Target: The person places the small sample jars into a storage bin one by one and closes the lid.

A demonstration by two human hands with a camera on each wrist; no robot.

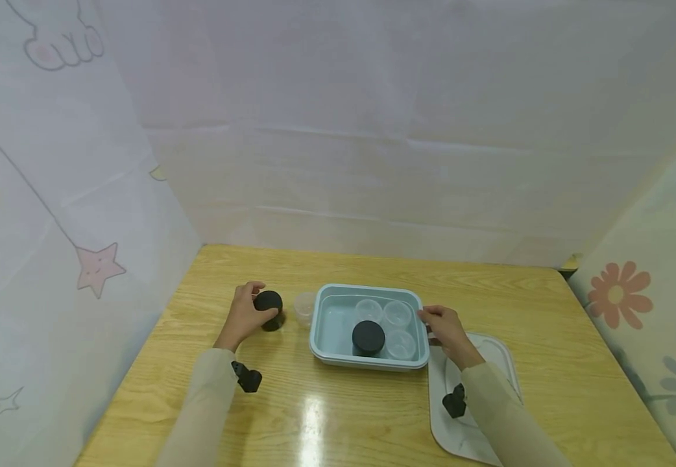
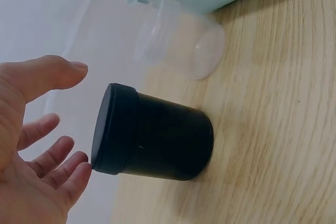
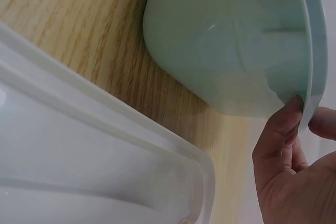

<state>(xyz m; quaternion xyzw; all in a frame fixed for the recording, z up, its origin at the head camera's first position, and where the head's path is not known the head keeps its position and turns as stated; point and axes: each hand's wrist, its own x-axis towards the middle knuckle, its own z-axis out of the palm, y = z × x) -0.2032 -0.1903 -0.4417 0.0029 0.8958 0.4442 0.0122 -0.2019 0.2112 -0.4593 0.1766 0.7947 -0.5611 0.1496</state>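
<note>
The black jar (image 2: 170,139) stood upright on the wooden table (image 1: 256,415), to the left of a clear cup (image 1: 304,305) and the pale-blue basin (image 1: 367,290); the left hand (image 1: 243,319) had its thumb and fingers spread about the lid (image 2: 113,129), contact uncertain, while the right hand (image 1: 446,332) pinched the basin's rim. The jar was judged stiff, fairly light and probably slippery along its smooth wall, best taken around the lid's edge. No brand, label or writing could be read on it.
</note>
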